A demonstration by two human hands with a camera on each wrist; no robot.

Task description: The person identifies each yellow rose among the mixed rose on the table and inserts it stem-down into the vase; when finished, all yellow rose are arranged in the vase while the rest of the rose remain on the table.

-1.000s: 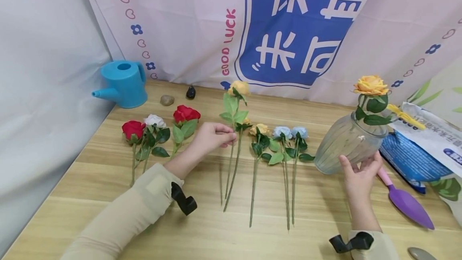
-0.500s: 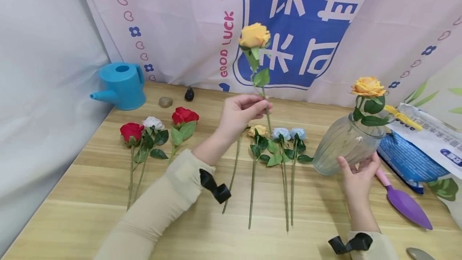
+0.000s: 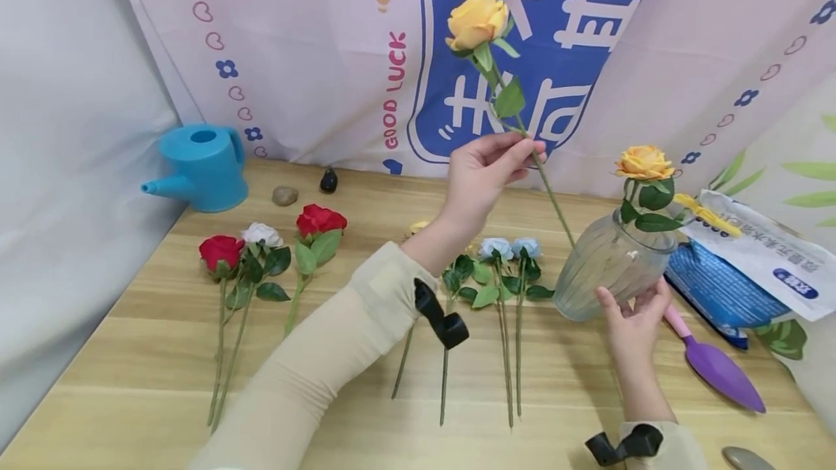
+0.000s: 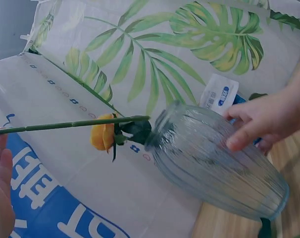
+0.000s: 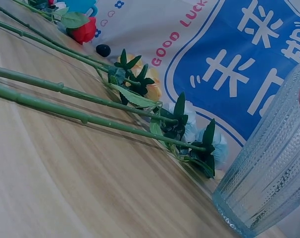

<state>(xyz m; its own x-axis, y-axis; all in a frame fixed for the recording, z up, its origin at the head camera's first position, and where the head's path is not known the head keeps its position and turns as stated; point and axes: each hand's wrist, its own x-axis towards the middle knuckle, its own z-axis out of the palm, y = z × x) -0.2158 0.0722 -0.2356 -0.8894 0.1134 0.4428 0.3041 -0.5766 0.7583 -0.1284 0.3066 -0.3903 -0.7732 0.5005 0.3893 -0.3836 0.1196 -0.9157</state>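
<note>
Rose (image 3: 478, 22) pinched in left grip (image 3: 483, 172), beside vase (image 3: 597, 270)

Well left of the left grip, a blue watering can (image 3: 205, 176) stands on the bench (image 3: 130, 383); nearer in lie two red roses (image 3: 220, 251). The left grip is closed, thumb against fingers, on the stem below the leaves. The yellow bloom sits above it; the stem slopes down rightward, its end near the vase. Contact cannot be confirmed. Blue roses (image 3: 496, 247) lie below that grip. The right grip (image 3: 632, 325), moderately spread, curves round the lower side of the leaning vase, which holds an orange rose (image 3: 644, 163). To its right lies a purple trowel (image 3: 725, 376). Step in hand, as judged: bringing the rose across for insertion. Next move appears to call for raising the stem end over the rim, vase steady.
</note>
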